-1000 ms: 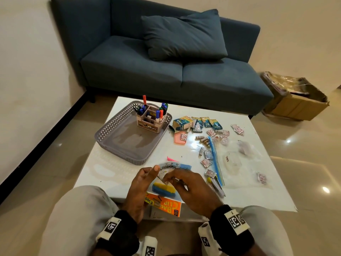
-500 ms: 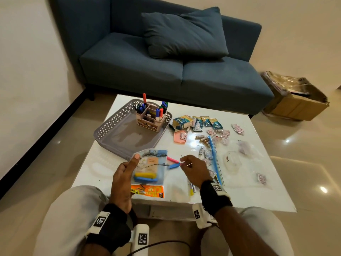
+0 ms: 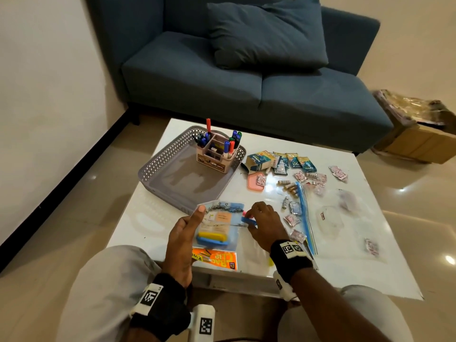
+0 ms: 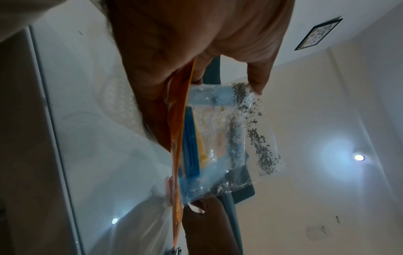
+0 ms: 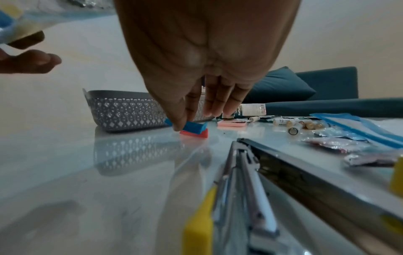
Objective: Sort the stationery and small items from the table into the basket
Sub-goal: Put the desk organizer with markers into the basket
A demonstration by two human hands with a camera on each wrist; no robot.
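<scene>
Table [image 3: 259,257] carries the grey basket [image 3: 158,169], with a pen holder [image 3: 216,156] standing in its far corner. Left hand [image 3: 183,239] grips a clear packet [image 3: 218,227] of clips above the near edge. Right hand [image 3: 262,224] pinches a blue clip [image 5: 191,126] lying over a pink clip [image 5: 196,133], just beside the basket.
</scene>
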